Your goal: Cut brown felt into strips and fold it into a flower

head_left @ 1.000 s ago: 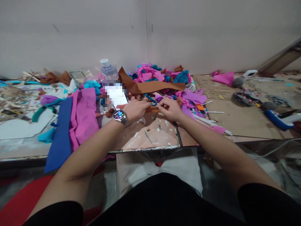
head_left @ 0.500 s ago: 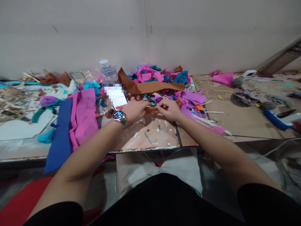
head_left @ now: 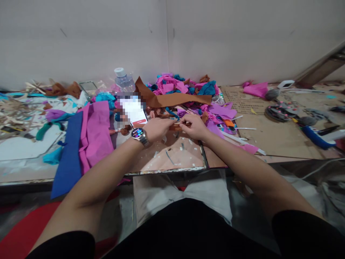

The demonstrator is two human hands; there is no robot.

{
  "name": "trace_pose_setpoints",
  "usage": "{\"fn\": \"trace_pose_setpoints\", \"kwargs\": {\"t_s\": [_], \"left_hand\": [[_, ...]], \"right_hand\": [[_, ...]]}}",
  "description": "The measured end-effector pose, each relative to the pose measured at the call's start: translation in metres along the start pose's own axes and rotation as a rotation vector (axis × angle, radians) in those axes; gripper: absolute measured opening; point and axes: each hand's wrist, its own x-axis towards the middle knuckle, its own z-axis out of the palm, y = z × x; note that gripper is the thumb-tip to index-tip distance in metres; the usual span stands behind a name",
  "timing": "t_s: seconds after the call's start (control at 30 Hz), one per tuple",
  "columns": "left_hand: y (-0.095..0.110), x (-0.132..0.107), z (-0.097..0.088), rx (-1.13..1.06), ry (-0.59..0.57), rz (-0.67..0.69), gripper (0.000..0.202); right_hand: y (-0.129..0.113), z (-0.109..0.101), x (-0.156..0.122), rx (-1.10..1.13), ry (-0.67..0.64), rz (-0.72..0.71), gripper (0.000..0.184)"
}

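My left hand (head_left: 157,129), with a watch (head_left: 139,134) on the wrist, and my right hand (head_left: 194,126) almost meet over the table's middle. Between them is a small brown crepe paper strip (head_left: 175,127), partly covered by fingers. The right thumb and forefinger pinch its right part. The left fingers close on it from the other side. Behind both hands lies a long brown crepe paper sheet (head_left: 178,100), spread over a heap of pink and blue paper scraps (head_left: 172,85). A lit phone (head_left: 134,110) leans just beyond the left hand.
Pink paper sheets (head_left: 98,135) and a blue sheet (head_left: 68,154) hang toward the front edge at left. A plastic bottle (head_left: 124,81) stands at the back. White sticks (head_left: 242,140), an orange lighter (head_left: 229,124) and a cardboard sheet (head_left: 269,133) lie to the right. Clutter covers the left end.
My left hand has moved slightly right, and its fingertips have come together close to the right hand's. The right hand has shifted a little left. The phone's screen display differs.
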Motion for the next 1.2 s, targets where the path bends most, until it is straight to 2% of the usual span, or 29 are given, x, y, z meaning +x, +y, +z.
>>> {"fn": "trace_pose_setpoints", "kwargs": {"t_s": [0.2,0.47,0.6,0.7,0.83,1.03,1.2], "left_hand": [[-0.009,-0.001,-0.001,-0.013,0.047,-0.058,0.056],[-0.014,-0.001,-0.004,0.024,0.023,-0.105,0.054],[-0.008,-0.004,-0.003,0.004,0.062,-0.021,0.049],[-0.001,-0.004,-0.003,-0.004,0.032,0.058,0.038],[0.005,-0.003,-0.002,0.026,0.001,0.07,0.03],[-0.005,-0.002,-0.001,-0.006,-0.044,-0.007,0.046],[-0.011,-0.002,0.0,-0.032,-0.029,-0.026,0.052]], "right_hand": [[0.003,-0.003,0.0,-0.009,0.033,0.042,0.009],[0.009,-0.007,0.0,-0.037,0.057,0.079,0.008],[0.002,-0.006,0.001,-0.036,0.012,0.022,0.009],[-0.002,-0.003,0.0,-0.042,-0.033,-0.02,0.01],[-0.003,0.0,-0.001,-0.048,-0.06,-0.03,0.01],[0.0,-0.003,0.0,-0.045,-0.019,-0.005,0.01],[0.003,-0.004,0.001,-0.035,0.013,0.015,0.01]]}}
